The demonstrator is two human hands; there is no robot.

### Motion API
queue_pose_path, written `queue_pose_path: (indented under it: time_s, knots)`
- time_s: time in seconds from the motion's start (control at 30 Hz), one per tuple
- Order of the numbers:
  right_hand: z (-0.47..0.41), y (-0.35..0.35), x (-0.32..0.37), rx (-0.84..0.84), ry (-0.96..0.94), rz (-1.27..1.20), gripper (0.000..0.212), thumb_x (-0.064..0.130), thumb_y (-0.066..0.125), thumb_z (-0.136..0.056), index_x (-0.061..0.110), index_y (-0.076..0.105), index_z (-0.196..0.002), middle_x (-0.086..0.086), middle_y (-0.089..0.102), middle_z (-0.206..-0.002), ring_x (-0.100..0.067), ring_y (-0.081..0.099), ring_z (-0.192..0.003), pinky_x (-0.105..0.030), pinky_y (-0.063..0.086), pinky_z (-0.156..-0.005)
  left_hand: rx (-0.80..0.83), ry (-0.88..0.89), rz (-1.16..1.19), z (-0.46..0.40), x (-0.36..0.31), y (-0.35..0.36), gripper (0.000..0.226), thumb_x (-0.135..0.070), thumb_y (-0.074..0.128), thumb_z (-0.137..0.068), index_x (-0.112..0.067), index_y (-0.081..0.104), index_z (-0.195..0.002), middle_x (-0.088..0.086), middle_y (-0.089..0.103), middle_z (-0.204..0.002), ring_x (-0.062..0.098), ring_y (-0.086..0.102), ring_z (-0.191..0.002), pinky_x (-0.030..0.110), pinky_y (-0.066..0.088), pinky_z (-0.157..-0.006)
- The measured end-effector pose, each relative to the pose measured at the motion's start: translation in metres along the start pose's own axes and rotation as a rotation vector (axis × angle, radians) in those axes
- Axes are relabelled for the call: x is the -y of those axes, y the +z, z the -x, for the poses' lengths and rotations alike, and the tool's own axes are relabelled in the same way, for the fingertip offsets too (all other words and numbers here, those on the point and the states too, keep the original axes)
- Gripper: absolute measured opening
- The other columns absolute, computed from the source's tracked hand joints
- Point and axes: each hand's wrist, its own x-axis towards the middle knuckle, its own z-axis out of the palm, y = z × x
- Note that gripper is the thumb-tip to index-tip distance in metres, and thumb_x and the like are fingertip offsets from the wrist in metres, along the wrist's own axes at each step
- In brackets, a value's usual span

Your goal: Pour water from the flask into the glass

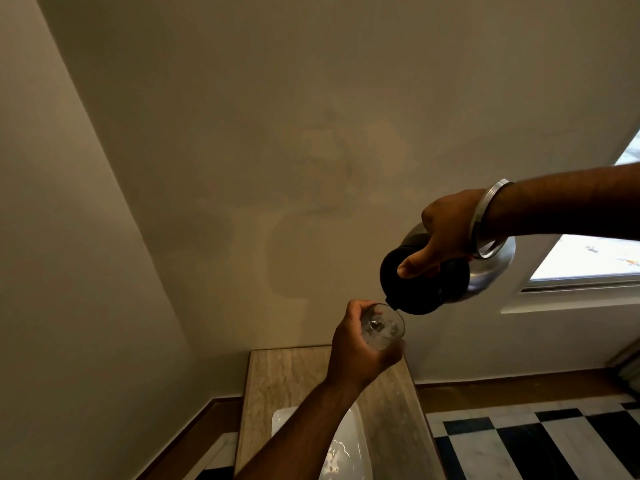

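Observation:
My right hand grips a steel flask with a black top, held up in the air and tilted down to the left. Its black spout touches the rim of a clear glass. My left hand is wrapped around that glass from the left and holds it just under the spout, above a small table. Water shows inside the glass. My thumb rests on the flask's black top. A metal bangle sits on my right wrist.
Below the hands is a narrow beige stone-topped table with a white dish on it. A black-and-white checkered floor lies to the right. A plain wall fills the background, with a window at right.

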Motion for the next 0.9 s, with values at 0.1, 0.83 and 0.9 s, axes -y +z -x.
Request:
queue_pose_path:
  time_s: [0.1,0.83,0.9]
  knots:
    - [-0.003,0.001,-0.003,0.003,-0.010,0.004,0.065,0.085,0.059,-0.047,0.021,0.057,-0.055,0.005,0.059,-0.051,-0.013,0.056,-0.052,-0.027,0.043,-0.054,-0.001,-0.003,0.005,-0.001,0.000,0.003,0.067,-0.044,0.090,-0.064,-0.037,0.049,-0.116,-0.010,0.065,-0.110,0.004,0.065,-0.097,0.020,0.058,-0.076]
    - [-0.042,0.105,-0.055,0.270,0.126,-0.768,0.050,0.063,0.062,-0.075,0.016,0.065,-0.058,0.009,0.059,-0.030,-0.006,0.060,-0.033,-0.016,0.042,-0.032,-0.140,-0.233,-0.244,0.023,0.039,0.026,0.072,-0.048,0.091,-0.053,-0.032,0.055,-0.114,-0.018,0.066,-0.104,-0.001,0.065,-0.093,0.021,0.058,-0.076]
    - [-0.043,0.130,-0.062,0.283,0.167,-0.979,0.047,0.057,0.065,-0.075,0.010,0.062,-0.071,0.003,0.067,-0.040,-0.009,0.063,-0.037,-0.016,0.042,-0.031,-0.170,-0.281,-0.287,0.029,0.047,0.027,0.077,-0.048,0.090,-0.054,-0.026,0.058,-0.120,-0.012,0.067,-0.112,0.003,0.063,-0.099,0.024,0.057,-0.083]
